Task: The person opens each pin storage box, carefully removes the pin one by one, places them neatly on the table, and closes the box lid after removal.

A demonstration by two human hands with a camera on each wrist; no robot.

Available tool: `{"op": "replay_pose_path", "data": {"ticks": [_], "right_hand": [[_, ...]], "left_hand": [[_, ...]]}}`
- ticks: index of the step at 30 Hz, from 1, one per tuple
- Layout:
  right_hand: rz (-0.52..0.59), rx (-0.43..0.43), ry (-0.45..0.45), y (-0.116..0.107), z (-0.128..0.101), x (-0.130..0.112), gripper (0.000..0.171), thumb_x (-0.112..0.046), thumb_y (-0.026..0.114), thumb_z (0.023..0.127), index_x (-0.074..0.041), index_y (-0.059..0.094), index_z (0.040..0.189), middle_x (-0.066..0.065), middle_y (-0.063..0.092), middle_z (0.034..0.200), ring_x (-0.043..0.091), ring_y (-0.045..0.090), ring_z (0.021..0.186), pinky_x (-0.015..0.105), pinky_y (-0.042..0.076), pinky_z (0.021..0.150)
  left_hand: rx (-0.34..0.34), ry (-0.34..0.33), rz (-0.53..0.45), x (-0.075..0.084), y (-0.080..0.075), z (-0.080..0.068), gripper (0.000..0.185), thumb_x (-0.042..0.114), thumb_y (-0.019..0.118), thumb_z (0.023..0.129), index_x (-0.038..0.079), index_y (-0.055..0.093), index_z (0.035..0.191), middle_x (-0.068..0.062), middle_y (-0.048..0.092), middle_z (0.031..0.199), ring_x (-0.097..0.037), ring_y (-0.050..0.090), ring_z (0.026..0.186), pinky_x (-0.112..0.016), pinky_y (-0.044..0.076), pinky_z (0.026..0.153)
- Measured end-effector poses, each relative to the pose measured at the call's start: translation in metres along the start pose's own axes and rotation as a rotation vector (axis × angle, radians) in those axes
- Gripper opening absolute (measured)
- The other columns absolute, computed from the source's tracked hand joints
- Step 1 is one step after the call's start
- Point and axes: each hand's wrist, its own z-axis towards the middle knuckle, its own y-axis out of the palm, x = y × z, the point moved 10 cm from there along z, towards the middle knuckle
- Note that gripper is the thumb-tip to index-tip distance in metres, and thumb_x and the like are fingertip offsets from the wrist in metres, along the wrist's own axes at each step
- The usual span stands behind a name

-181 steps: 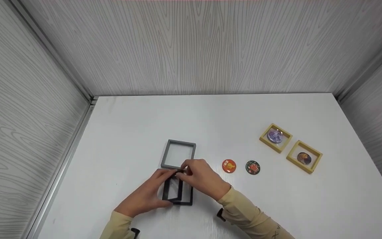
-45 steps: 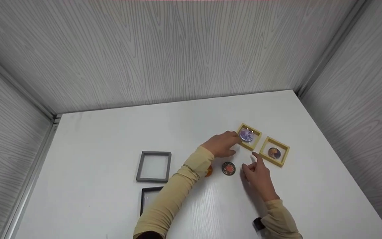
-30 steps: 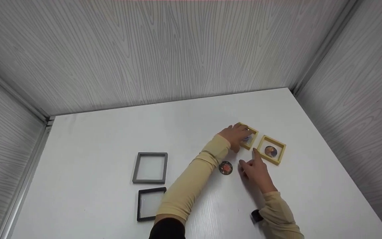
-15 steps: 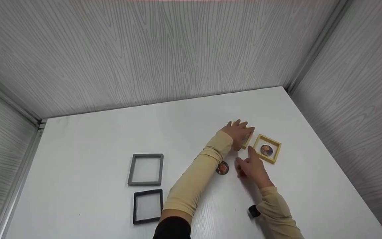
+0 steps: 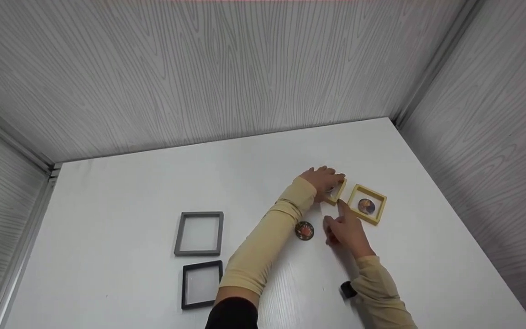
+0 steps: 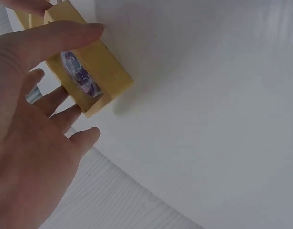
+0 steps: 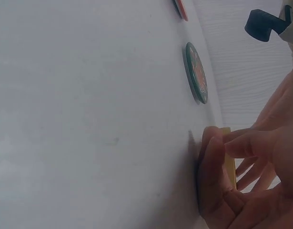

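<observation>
In the head view my left hand (image 5: 320, 179) reaches across and grips a small yellow display frame (image 5: 341, 191), covering much of it. The left wrist view shows its thumb along the near wall and fingers at the opposite side. A round purple badge (image 6: 79, 75) sits inside the frame's clear film. My right hand (image 5: 347, 233) has its index finger stretched out to the frame's lower corner, the other fingers curled and holding nothing. Just right of it lies a second yellow frame (image 5: 381, 210), with an orange-and-blue badge (image 5: 366, 206) inside.
A dark round badge with a red crab-like design (image 5: 304, 230) lies left of my right hand. A red-edged badge (image 7: 181, 9) appears beyond it, hidden by my left sleeve in the head view. A grey frame (image 5: 178, 233) and a black frame (image 5: 184, 285) lie to the left.
Six seconds ago both hands were at the black frame. My left hand has since reached right onto the yellow frame, which has shifted slightly left; my right index finger has come to its corner.
</observation>
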Motion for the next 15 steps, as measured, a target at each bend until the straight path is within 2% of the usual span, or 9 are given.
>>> {"op": "replay_pose_path", "data": {"ticks": [6, 10, 15], "right_hand": [[-0.031, 0.008, -0.005, -0.001, 0.0, -0.003, 0.079, -0.024, 0.06, 0.103, -0.004, 0.019, 0.168, 0.003, 0.07, 0.067, 0.011, 0.065, 0.053, 0.025, 0.054, 0.052], [-0.038, 0.012, -0.005, 0.0, 0.0, -0.003, 0.077, -0.024, 0.059, 0.103, -0.004, 0.022, 0.167, 0.002, 0.07, 0.067, 0.011, 0.065, 0.052, 0.025, 0.054, 0.051], [-0.055, 0.029, -0.025, 0.0, 0.001, -0.005, 0.075, -0.022, 0.059, 0.101, -0.002, 0.027, 0.166, 0.002, 0.07, 0.066, 0.011, 0.065, 0.051, 0.024, 0.053, 0.052]], "left_hand": [[0.02, 0.004, 0.012, -0.007, -0.003, -0.004, 0.07, 0.014, 0.071, 0.1, 0.024, 0.041, 0.163, -0.001, 0.053, 0.161, -0.021, 0.046, 0.152, -0.04, 0.048, 0.121], [0.009, -0.005, 0.019, -0.014, -0.001, -0.005, 0.073, 0.008, 0.071, 0.098, 0.026, 0.042, 0.163, 0.001, 0.056, 0.157, -0.019, 0.051, 0.148, -0.038, 0.051, 0.117], [-0.028, -0.021, 0.02, -0.023, 0.006, -0.003, 0.079, 0.01, 0.075, 0.095, 0.028, 0.039, 0.163, -0.001, 0.056, 0.155, -0.02, 0.053, 0.141, -0.038, 0.054, 0.112]]}}
